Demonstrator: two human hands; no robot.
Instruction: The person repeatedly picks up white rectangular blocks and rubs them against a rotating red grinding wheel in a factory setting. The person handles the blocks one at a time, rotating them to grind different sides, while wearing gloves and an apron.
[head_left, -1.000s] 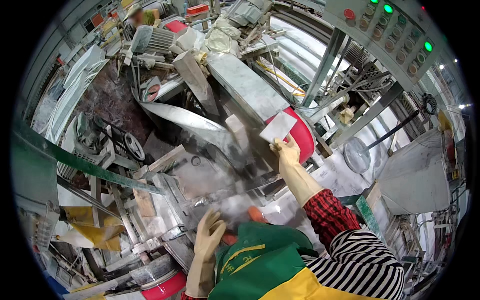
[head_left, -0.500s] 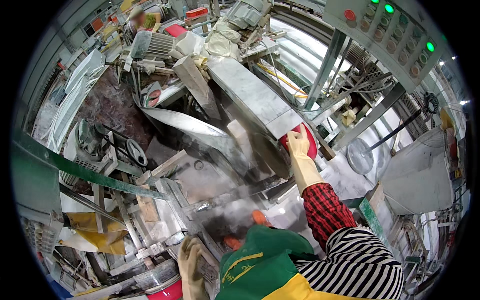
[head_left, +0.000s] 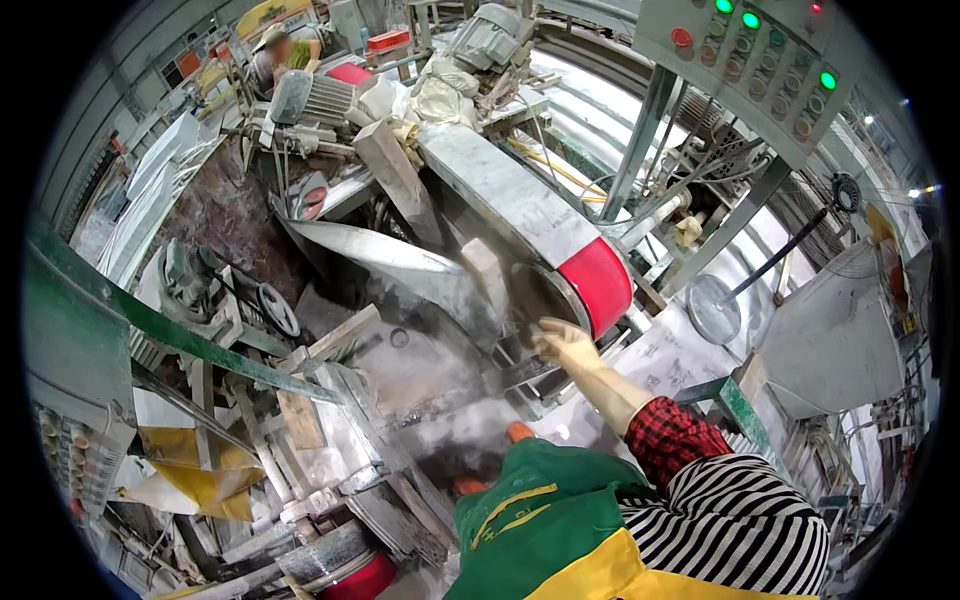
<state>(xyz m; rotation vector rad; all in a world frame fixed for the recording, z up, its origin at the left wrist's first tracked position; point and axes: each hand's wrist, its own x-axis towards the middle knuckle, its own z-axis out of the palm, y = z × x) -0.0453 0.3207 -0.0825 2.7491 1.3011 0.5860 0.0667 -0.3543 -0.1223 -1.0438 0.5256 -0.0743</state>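
Note:
My right hand (head_left: 565,345), in a cream rubber glove, hangs just below the rounded red end (head_left: 598,285) of a long, dusty machine housing (head_left: 510,185). A gap shows between the glove and the red surface. Its fingers are loosely bent, somewhat blurred, and nothing shows in them. Beside the hand, under the housing, is a dark round wheel-like part (head_left: 545,300). A pale block (head_left: 484,270) stands to its left, near a curved metal sheet (head_left: 385,250). My left hand is out of the picture.
A control panel (head_left: 765,75) with lit green buttons hangs at the upper right. Green beam (head_left: 190,335) and wooden boards (head_left: 340,335) lie to the left. Another person (head_left: 285,52) is at the far left. A round disc on a pole (head_left: 715,308) stands right.
My right hand has left the red end and come down and left. The pale section over that end is gone, baring more red. My left hand has dropped out of view.

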